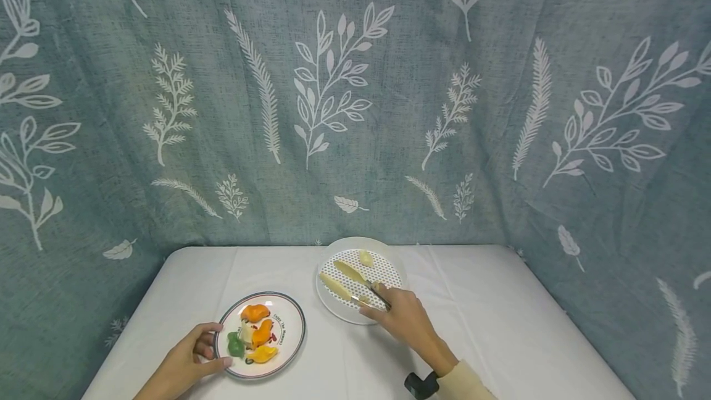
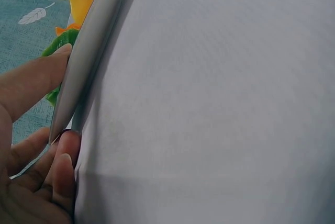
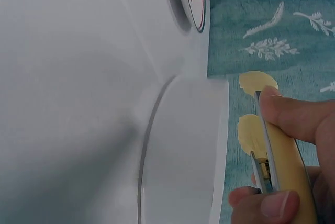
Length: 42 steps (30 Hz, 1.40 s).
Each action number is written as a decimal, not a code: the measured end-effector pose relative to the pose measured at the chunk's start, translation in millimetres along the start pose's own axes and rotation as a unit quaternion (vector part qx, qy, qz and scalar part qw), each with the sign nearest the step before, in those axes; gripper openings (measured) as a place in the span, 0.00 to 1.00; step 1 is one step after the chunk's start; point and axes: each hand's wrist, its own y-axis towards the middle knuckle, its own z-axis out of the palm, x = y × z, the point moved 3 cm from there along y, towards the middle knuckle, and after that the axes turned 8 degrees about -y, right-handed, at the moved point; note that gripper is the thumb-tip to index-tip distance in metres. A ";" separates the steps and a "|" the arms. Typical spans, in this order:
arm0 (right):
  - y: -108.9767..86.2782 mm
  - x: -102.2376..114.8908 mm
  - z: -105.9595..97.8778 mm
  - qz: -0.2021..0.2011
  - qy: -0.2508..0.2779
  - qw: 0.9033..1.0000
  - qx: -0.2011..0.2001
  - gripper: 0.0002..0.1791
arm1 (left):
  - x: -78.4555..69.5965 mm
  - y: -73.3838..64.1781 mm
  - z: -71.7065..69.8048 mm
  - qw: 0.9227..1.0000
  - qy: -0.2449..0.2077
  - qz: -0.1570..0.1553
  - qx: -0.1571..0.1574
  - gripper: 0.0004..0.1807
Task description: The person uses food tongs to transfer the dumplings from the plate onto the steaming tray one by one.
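Observation:
At the left of the table in the head view, my left hand (image 1: 189, 354) holds the near-left rim of a round plate (image 1: 291, 347). In the left wrist view its thumb (image 2: 39, 80) lies on the rim and fingers tuck beneath. The plate bears orange, yellow, green and pale dumpling-shaped pieces, such as an orange piece (image 1: 255, 313). My right hand (image 1: 408, 320) grips tongs (image 1: 351, 272) with yellowish tips spread apart over a white perforated dish (image 1: 393, 261). No piece shows between the tips. A pale yellow piece (image 1: 366, 258) lies near the dish's far side; others are partly hidden by the hand.
A white cloth covers the table (image 1: 472, 301). Behind it and along both sides hangs a blue-green curtain (image 1: 355, 110) with white leaf prints. The dish stands near the table's back edge, to the right of the plate.

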 end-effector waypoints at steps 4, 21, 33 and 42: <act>-3.6 10.2 1.7 -0.014 0.011 1.000 0.003 0.39 | -0.4 -0.7 0.0 1.000 -0.001 -0.004 0.001 0.51; -17.6 42.7 16.4 -0.060 0.040 0.997 0.030 0.39 | 5.2 0.1 0.0 1.000 -0.002 0.009 -0.001 0.51; -23.9 55.5 24.6 -0.079 0.051 0.995 0.033 0.32 | 3.1 0.5 -0.5 1.000 -0.002 0.001 0.002 0.51; -26.8 68.5 33.4 -0.099 0.045 0.993 0.044 0.23 | 3.4 1.3 -0.2 1.000 0.001 0.005 0.000 0.51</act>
